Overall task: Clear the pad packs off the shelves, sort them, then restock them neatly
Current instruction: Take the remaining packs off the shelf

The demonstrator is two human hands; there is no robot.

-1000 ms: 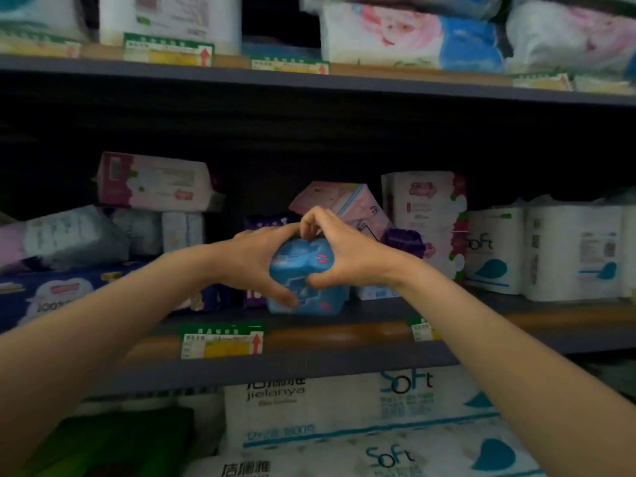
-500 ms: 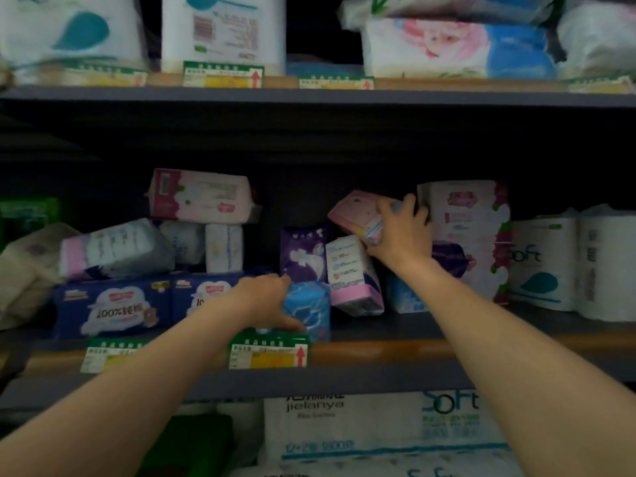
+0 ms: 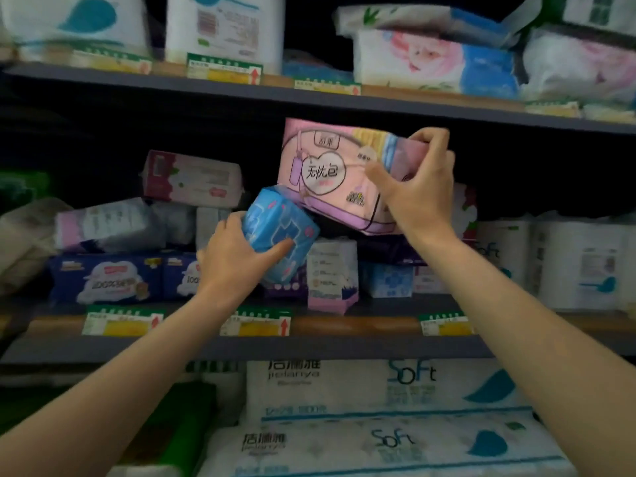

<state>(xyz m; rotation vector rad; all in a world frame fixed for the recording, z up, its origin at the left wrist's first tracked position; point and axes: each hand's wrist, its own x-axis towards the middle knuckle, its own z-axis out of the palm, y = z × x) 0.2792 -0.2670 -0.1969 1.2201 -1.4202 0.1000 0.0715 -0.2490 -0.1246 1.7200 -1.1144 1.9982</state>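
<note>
My right hand grips a large pink pad pack by its right end, lifted in front of the middle shelf. A small light-blue pad pack is tilted in the grip of my left hand, just below and left of the pink one. Still on the shelf are a white-and-pink upright pack, dark blue packs, a pink-ended white pack, a white-and-magenta pack lying on top, and a pale blue pack.
White tissue-roll packs fill the shelf's right end. The upper shelf holds tissue packs and a floral pack. Large "Soft" tissue bales sit below. Green-and-yellow price tags line the shelf edges.
My right hand has pulled the pink pack up and out from the pile. My left hand has lifted the light-blue pack off the shelf and tilted it.
</note>
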